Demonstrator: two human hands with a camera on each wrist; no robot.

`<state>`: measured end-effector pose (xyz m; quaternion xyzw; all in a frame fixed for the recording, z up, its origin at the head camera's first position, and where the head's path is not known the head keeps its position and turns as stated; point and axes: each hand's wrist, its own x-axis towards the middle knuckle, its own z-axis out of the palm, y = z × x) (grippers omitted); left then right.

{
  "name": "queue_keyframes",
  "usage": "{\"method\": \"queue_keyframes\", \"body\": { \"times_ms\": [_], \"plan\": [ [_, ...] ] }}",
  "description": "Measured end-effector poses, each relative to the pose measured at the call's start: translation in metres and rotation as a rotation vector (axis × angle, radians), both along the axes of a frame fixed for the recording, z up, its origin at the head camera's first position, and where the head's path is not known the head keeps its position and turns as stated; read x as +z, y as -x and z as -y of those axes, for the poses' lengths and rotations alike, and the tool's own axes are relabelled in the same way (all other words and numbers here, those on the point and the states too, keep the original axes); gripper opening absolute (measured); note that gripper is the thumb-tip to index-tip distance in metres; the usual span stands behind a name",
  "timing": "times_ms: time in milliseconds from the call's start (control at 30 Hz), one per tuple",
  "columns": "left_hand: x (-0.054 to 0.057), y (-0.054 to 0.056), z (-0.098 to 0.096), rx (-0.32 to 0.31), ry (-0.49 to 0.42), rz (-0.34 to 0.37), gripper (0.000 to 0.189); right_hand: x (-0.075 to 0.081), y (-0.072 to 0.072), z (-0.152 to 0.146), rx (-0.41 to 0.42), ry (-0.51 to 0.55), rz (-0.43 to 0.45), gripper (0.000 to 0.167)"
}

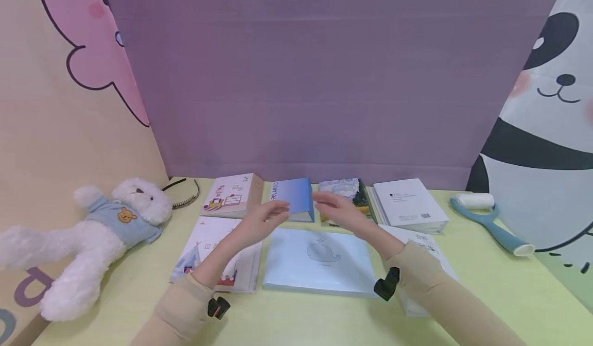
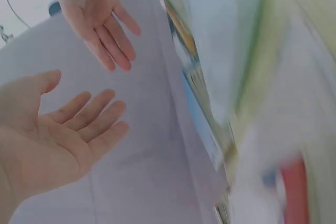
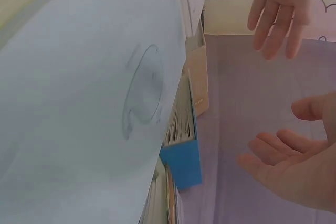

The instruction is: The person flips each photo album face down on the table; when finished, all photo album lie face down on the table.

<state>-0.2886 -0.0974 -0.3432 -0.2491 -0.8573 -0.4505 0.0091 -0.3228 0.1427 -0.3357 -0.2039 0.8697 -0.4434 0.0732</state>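
My left hand (image 1: 263, 224) hovers over the books, palm turned inward and fingers loosely extended, holding nothing. Facing it, my right hand (image 1: 342, 213) is raised with relaxed fingers and an empty palm. Between and below them lies a pale blue album with a whale drawing (image 1: 319, 263). Just behind the hands is a blue Polaroid album (image 1: 296, 194), its page edges visible in the right wrist view. A dark, painted-cover book (image 1: 345, 189) sits behind the right hand. Near the left forearm is a white album with a tent picture (image 1: 208, 248).
A white album with a bus picture (image 1: 231, 196) lies back left, a white book (image 1: 407, 202) back right. Another white book (image 1: 428, 245) is partly under the right forearm. A plush bear (image 1: 111, 227) and headband (image 1: 187, 200) lie left; a blue-handled lint roller (image 1: 498, 227) lies right.
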Motion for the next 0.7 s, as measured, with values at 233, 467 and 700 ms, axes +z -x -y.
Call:
{"method": "queue_keyframes", "body": {
  "times_ms": [233, 467, 700],
  "plan": [
    [0.003, -0.015, -0.037, -0.116, 0.022, -0.004, 0.041, -0.004, -0.016, -0.038, -0.011, -0.037, -0.056, 0.05],
    [-0.003, -0.015, -0.071, -0.176, 0.077, 0.012, 0.044, -0.007, -0.031, -0.069, -0.028, -0.054, -0.031, 0.055],
    [-0.017, -0.015, -0.104, -0.273, 0.104, 0.025, 0.044, -0.011, -0.045, -0.103, -0.04, -0.133, -0.046, 0.053]
  ]
}}
